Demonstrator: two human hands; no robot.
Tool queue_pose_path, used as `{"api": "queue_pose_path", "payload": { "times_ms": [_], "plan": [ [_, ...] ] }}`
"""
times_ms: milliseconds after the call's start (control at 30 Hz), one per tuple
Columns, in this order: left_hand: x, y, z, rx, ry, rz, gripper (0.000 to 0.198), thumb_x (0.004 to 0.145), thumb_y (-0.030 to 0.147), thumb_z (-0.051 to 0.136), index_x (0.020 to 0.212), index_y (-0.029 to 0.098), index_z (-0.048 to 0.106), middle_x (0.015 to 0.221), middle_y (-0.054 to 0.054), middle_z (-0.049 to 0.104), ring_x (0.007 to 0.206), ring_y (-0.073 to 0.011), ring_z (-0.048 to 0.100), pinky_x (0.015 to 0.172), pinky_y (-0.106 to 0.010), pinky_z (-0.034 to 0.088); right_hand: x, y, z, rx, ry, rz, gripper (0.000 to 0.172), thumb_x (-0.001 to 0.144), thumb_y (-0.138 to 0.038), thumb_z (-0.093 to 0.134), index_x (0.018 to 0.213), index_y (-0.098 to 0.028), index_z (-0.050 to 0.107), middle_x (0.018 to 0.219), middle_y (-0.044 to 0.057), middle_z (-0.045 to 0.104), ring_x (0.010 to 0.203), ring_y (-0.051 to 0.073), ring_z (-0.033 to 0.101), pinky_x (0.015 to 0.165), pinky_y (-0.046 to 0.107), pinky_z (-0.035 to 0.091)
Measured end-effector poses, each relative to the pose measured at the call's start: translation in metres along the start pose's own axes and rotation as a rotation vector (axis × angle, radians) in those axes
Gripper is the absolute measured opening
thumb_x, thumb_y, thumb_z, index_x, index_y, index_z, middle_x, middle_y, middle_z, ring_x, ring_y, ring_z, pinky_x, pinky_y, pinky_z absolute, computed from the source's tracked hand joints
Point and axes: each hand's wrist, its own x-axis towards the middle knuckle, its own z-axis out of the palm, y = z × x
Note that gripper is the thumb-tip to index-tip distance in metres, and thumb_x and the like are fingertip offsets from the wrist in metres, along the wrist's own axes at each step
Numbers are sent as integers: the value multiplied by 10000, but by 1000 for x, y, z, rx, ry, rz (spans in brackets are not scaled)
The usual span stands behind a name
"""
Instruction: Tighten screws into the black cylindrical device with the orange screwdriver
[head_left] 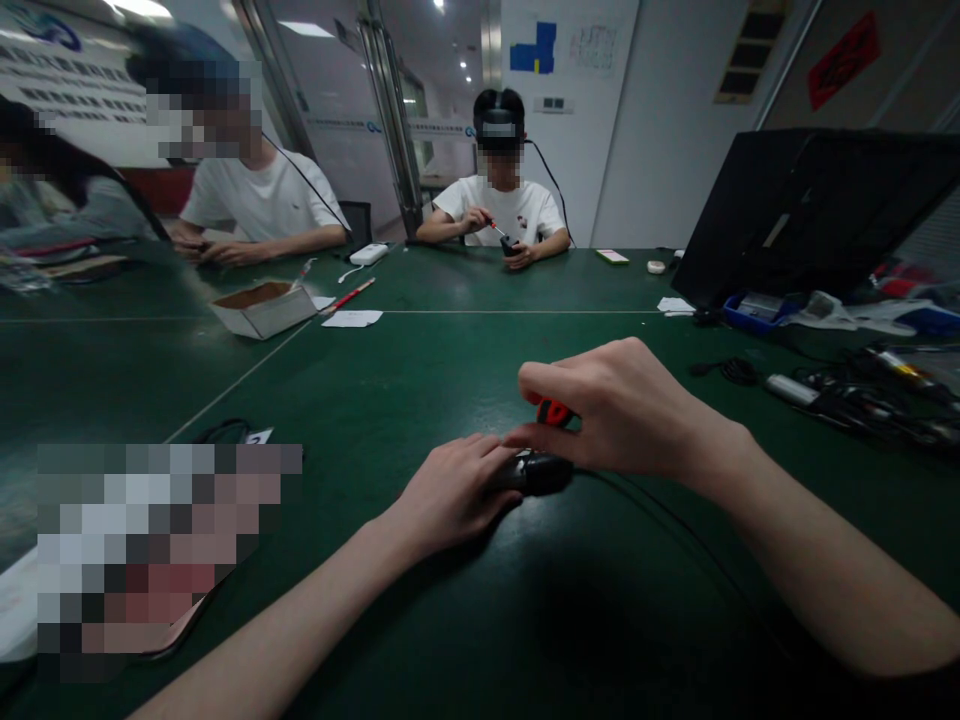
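Observation:
My left hand [454, 490] lies on the green table [420, 380] with its fingers closed around a small black device [541, 472], holding it down. My right hand [611, 405] hovers just above it, fingers wrapped round a screwdriver with a red and black handle [553, 411], whose tip points down at the device. A thin black cable runs from the device towards me across the table.
A cardboard box [262, 306], papers and a red pen lie at the far left. A black case [817, 205], tools and cables [847, 395] crowd the right side. Three other people sit across and to the left; one opposite holds a screwdriver too.

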Motion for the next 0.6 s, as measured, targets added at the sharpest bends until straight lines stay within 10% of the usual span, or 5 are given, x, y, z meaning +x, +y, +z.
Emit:
{"api": "queue_pose_path", "payload": {
  "times_ms": [167,600],
  "plan": [
    [0,-6,3,41,43,34,332,873,307,637,1163,173,547,1056,-90,630,918,-267,606,760,-376,504,0,1,0,113,-9,-9,118,879,-277,579,929,-187,522,766,-30,613,594,100,495,519,239,284],
    [-1,-4,6,30,108,46,298,848,226,686,1129,183,599,1026,-66,628,843,-216,621,696,-313,505,0,15,10,540,-4,35,404,811,-114,645,1138,-186,420,990,17,635,813,128,607,676,256,482]
  ]
}}
